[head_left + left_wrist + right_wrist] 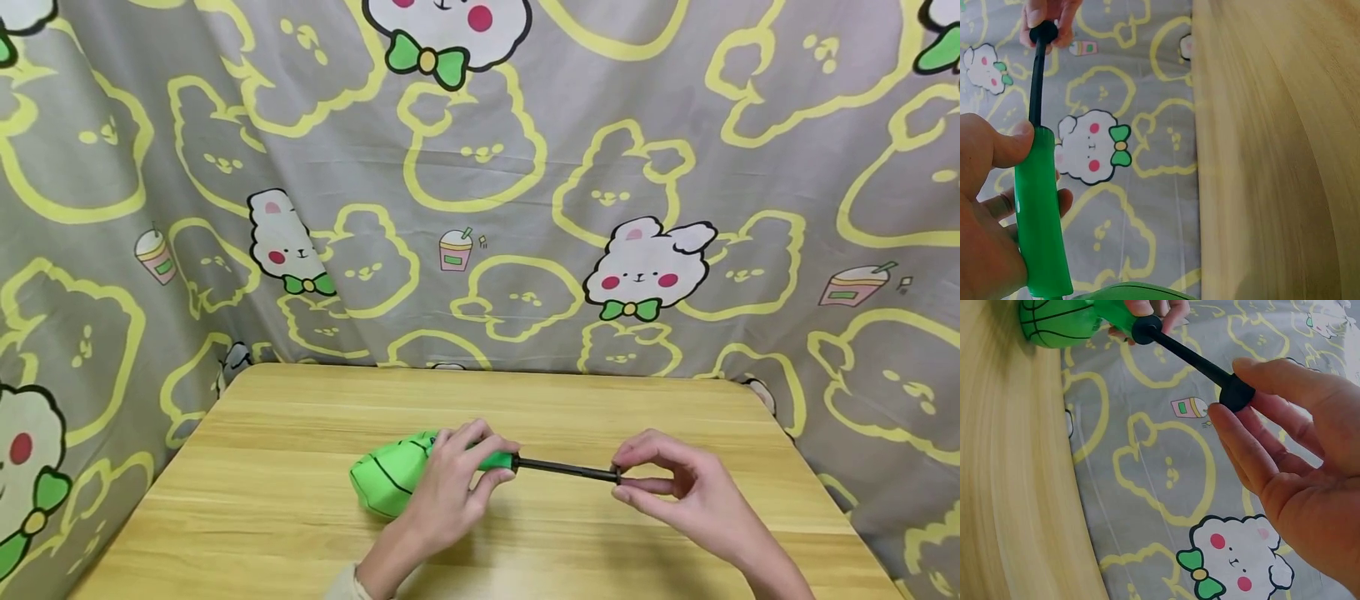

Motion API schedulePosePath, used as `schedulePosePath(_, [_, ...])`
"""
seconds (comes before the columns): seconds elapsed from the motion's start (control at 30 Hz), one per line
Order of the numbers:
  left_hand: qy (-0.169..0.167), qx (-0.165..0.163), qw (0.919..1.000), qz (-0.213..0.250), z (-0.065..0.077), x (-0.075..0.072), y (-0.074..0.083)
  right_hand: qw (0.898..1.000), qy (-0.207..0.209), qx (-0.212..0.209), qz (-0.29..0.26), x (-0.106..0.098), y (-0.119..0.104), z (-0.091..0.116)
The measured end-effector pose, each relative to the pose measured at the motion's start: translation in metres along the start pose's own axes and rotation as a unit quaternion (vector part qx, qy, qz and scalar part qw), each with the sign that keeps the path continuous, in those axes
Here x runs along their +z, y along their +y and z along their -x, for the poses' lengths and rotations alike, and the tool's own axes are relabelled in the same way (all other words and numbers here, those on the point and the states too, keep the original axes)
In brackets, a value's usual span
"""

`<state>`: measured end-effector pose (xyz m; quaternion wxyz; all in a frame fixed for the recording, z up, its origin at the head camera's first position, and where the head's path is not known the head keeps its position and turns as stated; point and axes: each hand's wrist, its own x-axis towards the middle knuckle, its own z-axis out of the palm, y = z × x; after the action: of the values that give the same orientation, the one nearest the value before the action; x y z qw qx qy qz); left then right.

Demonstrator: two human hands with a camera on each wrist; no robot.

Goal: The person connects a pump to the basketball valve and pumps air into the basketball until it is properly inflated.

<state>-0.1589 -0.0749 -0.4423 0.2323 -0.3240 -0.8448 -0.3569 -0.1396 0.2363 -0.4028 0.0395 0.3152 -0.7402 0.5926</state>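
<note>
My left hand (452, 482) grips the green barrel (1040, 212) of a small hand pump, thumb along its front end. From the barrel a thin black rod (566, 470) reaches out to the right, well extended. At its end is a round black knob (1237, 394), which my right hand (690, 490) pinches between thumb and fingertips. A green ball (386, 477) with black basketball lines sits at the barrel's other end, beside my left hand; its outline looks slack and uneven in the head view. Part of the ball is hidden behind that hand.
A light wooden table (300, 408) lies beneath both hands. Behind it and at its sides hangs a grey curtain (517, 183) printed with yellow outlines and white cartoon animals, close to the table's back edge.
</note>
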Motion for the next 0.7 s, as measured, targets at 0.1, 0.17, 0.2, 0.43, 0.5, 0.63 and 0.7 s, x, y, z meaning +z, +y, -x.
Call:
schedulePosePath(0.1, [-0.003,0.0,1.0,-0.001,0.0,0.0,0.001,1.0,0.01,-0.021,-0.021,0.004,0.002,-0.001])
schedulePosePath(0.17, [-0.004,0.0,1.0,-0.002,0.0,0.001,0.002,0.999,0.017,-0.031,-0.034,0.008,0.005,-0.002])
schedulePosePath(0.2, [-0.004,0.001,1.0,-0.003,0.0,0.001,0.003,0.998,0.021,-0.036,-0.037,0.011,0.006,-0.002])
schedulePosePath(0.43, [0.005,0.006,0.9998,-0.016,0.003,0.002,0.005,0.994,0.047,-0.086,-0.049,0.034,0.016,-0.006])
schedulePosePath(0.5, [0.003,0.007,0.9998,-0.018,0.003,0.002,0.006,0.994,0.054,-0.088,-0.046,0.04,0.018,-0.007])
schedulePosePath(0.63, [-0.002,0.012,0.9997,-0.019,0.003,0.004,0.006,0.996,0.068,-0.047,-0.032,0.049,0.02,-0.008])
schedulePosePath(0.7, [0.0,0.017,0.9997,-0.019,0.001,0.004,0.006,0.997,0.072,-0.026,-0.02,0.053,0.02,-0.01])
